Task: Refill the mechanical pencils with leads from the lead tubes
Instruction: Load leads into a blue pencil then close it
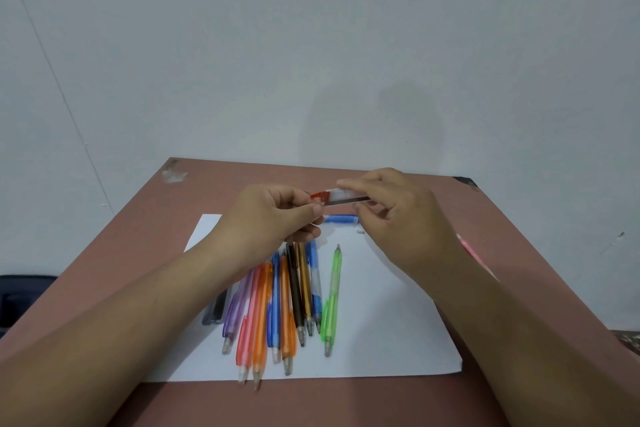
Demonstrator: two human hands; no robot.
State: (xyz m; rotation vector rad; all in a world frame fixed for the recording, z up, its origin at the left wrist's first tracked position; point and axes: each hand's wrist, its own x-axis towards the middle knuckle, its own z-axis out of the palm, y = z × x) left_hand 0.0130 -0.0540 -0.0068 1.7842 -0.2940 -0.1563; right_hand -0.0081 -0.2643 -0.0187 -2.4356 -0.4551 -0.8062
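Clear plastic lead tube, light, brittle: left hand pinches red cap end, right hand pinches far-right end, pencils near.

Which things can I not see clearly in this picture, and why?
Head view:
- Lead tube: its ends are covered by the left hand and right hand; open or closed, unclear.
- Blue item: partly behind the hands.
- Pink item: hidden by the right forearm.
- Tiny piece on the paper: too small.
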